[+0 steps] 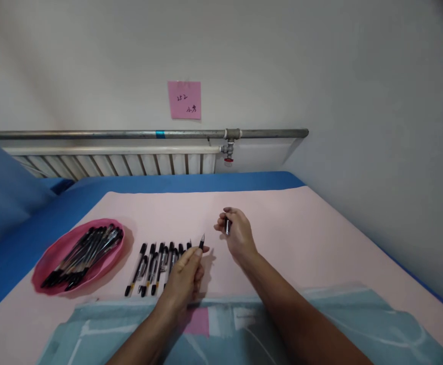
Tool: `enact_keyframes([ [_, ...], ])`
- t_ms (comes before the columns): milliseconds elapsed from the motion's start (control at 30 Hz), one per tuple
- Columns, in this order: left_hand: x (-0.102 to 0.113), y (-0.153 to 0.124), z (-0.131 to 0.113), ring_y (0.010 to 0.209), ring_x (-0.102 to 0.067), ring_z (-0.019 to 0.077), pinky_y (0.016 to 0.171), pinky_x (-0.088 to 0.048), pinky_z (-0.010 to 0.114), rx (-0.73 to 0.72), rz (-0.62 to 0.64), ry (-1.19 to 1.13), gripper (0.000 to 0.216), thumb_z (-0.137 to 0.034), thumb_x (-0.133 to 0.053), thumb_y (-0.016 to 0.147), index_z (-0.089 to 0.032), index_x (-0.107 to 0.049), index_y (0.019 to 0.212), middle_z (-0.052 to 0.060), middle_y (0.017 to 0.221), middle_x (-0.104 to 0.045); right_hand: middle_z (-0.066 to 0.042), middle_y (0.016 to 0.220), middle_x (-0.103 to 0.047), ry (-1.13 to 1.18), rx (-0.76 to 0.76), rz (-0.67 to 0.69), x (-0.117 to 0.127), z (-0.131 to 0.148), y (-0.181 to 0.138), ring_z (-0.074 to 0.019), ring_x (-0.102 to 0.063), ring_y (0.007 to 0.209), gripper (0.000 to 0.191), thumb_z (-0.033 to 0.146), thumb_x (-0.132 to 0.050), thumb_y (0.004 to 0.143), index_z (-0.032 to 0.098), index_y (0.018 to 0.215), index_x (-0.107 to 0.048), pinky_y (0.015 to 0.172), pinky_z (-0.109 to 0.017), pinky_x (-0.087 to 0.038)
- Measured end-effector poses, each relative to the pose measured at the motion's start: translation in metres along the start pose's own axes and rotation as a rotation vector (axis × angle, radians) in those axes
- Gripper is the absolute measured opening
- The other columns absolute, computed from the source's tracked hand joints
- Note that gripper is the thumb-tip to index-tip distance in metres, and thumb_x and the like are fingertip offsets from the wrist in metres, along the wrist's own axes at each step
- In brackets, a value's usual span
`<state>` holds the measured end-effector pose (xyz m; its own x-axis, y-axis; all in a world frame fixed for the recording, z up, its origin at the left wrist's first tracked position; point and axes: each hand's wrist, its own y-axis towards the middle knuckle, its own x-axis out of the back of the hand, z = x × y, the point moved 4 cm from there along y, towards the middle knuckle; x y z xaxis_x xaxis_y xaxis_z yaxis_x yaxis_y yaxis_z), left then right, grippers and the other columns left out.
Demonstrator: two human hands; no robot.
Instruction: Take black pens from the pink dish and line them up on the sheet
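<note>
My left hand point(186, 271) is closed around an uncapped pen point(202, 241), its pointed tip sticking up past the thumb; the rest of the barrel is hidden in the fingers. To the right and slightly higher, my right hand point(240, 230) is curled around a dark pen cap point(227, 226). The two hands are apart. Just left of my left hand, a row of black-ended pens point(152, 268) lies side by side, with loose caps among them. Part of that row is covered by my left hand.
A pink oval basket point(116, 253) piled with pens point(88, 253) stands at the left. Light blue patterned cloth point(103, 329) with a pink patch covers the near edge of the pink surface point(301, 243). Behind are a radiator point(130, 163), a metal pipe point(110, 135) and a pink note point(184, 100).
</note>
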<state>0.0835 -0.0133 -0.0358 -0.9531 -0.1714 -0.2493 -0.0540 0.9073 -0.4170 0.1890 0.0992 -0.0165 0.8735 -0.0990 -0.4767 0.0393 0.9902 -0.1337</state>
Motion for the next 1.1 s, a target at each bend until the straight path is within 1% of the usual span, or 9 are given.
enact_keyframes([
  [100,0.006,0.003,-0.004,0.031,-0.017,0.0013,0.03,-0.011,0.014,-0.068,-0.033,-0.005,0.039,-0.051,-0.049,0.076,-0.022,-0.054,0.101,-0.011,0.049,-0.033,0.007,0.053,-0.046,-0.232,-0.115,0.194,-0.006,-0.004,-0.009,-0.0033,-0.032,0.035,0.007,0.024,-0.053,0.067,0.019,0.071,-0.051,0.034,-0.016,-0.022],
  [167,0.008,0.005,-0.005,0.031,-0.02,0.0015,0.03,-0.013,0.014,-0.098,-0.049,0.012,0.037,-0.052,-0.049,0.076,-0.022,-0.053,0.097,-0.01,0.051,-0.036,0.008,0.048,-0.043,-0.379,-0.127,0.338,-0.016,-0.011,-0.022,-0.0034,-0.028,0.035,0.015,0.031,-0.058,0.068,0.018,0.066,-0.051,0.034,-0.017,-0.019],
  [233,0.01,0.006,-0.006,0.032,-0.023,0.0015,0.03,-0.016,0.014,-0.159,-0.077,0.045,0.033,-0.051,-0.05,0.076,-0.021,-0.053,0.089,-0.01,0.052,-0.038,0.008,0.046,-0.043,-0.468,-0.06,0.396,-0.024,-0.014,-0.032,-0.0043,-0.031,0.037,0.021,0.036,-0.061,0.068,0.018,0.063,-0.052,0.036,-0.018,-0.022],
  [400,0.013,0.003,-0.009,0.037,-0.03,0.0017,0.034,-0.021,0.013,-0.241,-0.12,0.11,0.031,-0.049,-0.053,0.075,-0.019,-0.049,0.074,-0.008,0.053,-0.041,0.007,0.044,-0.042,-0.494,0.013,0.359,-0.03,-0.016,-0.04,-0.0062,-0.034,0.04,0.019,0.034,-0.062,0.067,0.018,0.06,-0.053,0.038,-0.019,-0.026],
  [700,0.01,0.0,-0.01,0.032,-0.019,0.0,0.03,-0.01,0.012,-0.034,-0.008,-0.062,0.032,-0.048,-0.056,0.073,-0.02,-0.052,0.088,-0.01,0.053,-0.036,0.008,0.044,-0.04,-0.403,-0.041,0.375,-0.03,-0.012,-0.041,-0.0062,-0.033,0.04,0.017,0.03,-0.062,0.066,0.019,0.059,-0.052,0.039,-0.019,-0.029],
  [833,0.011,-0.001,-0.011,0.034,-0.018,-0.0006,0.031,-0.009,0.011,0.008,0.09,-0.157,0.033,-0.046,-0.059,0.072,-0.019,-0.051,0.088,-0.01,0.054,-0.035,0.009,0.046,-0.041,-0.364,-0.106,0.416,-0.029,-0.011,-0.038,-0.0037,-0.031,0.038,0.018,0.03,-0.063,0.066,0.017,0.061,-0.051,0.038,-0.017,-0.025],
  [933,0.012,-0.001,-0.011,0.034,-0.017,-0.0006,0.03,-0.008,0.011,0.043,0.157,-0.252,0.032,-0.044,-0.063,0.07,-0.019,-0.049,0.084,-0.01,0.053,-0.034,0.01,0.045,-0.039,-0.286,-0.231,0.508,-0.03,-0.012,-0.039,-0.0015,-0.025,0.035,0.019,0.031,-0.063,0.067,0.017,0.066,-0.051,0.036,-0.016,-0.017],
  [1000,0.013,0.0,-0.011,0.034,-0.016,-0.0006,0.03,-0.008,0.011,0.033,0.161,-0.276,0.032,-0.044,-0.063,0.07,-0.018,-0.048,0.084,-0.01,0.052,-0.034,0.01,0.048,-0.042,-0.244,-0.294,0.546,-0.031,-0.013,-0.04,-0.0007,-0.021,0.034,0.02,0.034,-0.062,0.067,0.016,0.072,-0.053,0.035,-0.016,-0.011],
  [1100,0.016,0.0,-0.013,0.034,-0.016,-0.001,0.03,-0.008,0.01,-0.002,0.12,-0.236,0.034,-0.046,-0.061,0.072,-0.018,-0.051,0.088,-0.011,0.052,-0.034,0.011,0.046,-0.04,-0.263,-0.276,0.483,-0.031,-0.013,-0.04,-0.0011,-0.021,0.032,0.025,0.037,-0.066,0.064,0.017,0.071,-0.052,0.033,-0.017,-0.01],
])
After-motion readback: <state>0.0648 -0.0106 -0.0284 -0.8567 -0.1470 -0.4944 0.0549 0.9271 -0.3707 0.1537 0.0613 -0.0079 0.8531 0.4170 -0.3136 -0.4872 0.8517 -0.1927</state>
